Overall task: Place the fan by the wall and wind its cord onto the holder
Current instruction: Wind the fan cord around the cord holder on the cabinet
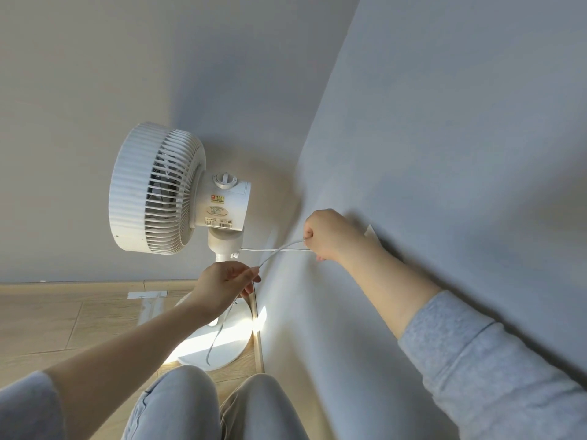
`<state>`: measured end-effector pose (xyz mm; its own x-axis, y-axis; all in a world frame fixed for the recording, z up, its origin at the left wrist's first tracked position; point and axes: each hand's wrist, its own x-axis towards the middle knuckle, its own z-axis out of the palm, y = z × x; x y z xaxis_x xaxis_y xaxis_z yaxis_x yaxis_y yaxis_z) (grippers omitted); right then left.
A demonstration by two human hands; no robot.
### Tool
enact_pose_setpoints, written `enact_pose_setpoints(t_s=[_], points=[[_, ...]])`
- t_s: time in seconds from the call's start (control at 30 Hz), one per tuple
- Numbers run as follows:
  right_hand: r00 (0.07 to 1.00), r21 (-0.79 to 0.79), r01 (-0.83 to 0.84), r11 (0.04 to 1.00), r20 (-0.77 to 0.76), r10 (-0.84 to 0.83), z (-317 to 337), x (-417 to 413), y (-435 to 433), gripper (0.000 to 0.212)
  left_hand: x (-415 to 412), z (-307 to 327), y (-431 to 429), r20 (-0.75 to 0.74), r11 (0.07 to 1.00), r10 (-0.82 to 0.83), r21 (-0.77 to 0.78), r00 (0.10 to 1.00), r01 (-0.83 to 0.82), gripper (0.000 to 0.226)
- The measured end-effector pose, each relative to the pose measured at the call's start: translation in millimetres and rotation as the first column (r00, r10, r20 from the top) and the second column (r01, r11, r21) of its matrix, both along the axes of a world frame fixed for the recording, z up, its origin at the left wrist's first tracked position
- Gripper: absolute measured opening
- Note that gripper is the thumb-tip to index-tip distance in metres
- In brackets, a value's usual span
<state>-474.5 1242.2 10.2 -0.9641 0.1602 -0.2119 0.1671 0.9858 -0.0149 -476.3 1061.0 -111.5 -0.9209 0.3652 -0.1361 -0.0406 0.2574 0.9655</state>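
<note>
One white fan (165,192) stands left of centre in the frame, upright on its round base (222,344) on the wooden floor (47,319), just beside the wall (444,122) that fills the right side; its stem runs vertically and its grille faces the left edge. One thin white cord (273,249) leaves the stem and runs rightward. Two hands hold it: the right hand (330,235), right of centre against the wall, is fisted around the strands, and the left hand (227,281), lower centre, pinches the cord between fingertips, with slack hanging down over the base.
</note>
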Motion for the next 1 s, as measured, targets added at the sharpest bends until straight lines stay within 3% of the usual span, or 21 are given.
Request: enact_pose_setpoints(t_s=[0.3,0.5,0.67,0.8,1.0], points=[[0.992,-0.203,0.121,0.972,0.057,-0.111,27,-16,19,0.027,0,3,-2,0.017,0.999,-0.002,0.049,1.000,0.001,0.029],[0.987,-0.133,0.159,0.978,0.048,-0.154,44,-17,23,0.027,-2,6,2,0.000,0.999,-0.015,0.040,1.000,0.015,0.028],[0.987,-0.055,0.153,0.987,-0.032,-0.155,59,-14,20,0.010,-1,14,7,-0.004,0.997,-0.011,0.083,1.000,0.012,0.025],[0.979,-0.019,0.205,0.979,0.022,-0.205,72,-8,17,0.026,0,24,11,-0.022,0.994,-0.020,0.104,1.000,0.022,0.023],[0.982,-0.001,0.171,0.985,-0.086,-0.171,86,9,26,0.018,6,43,14,-0.048,0.990,-0.036,0.133,0.998,0.042,0.022]])
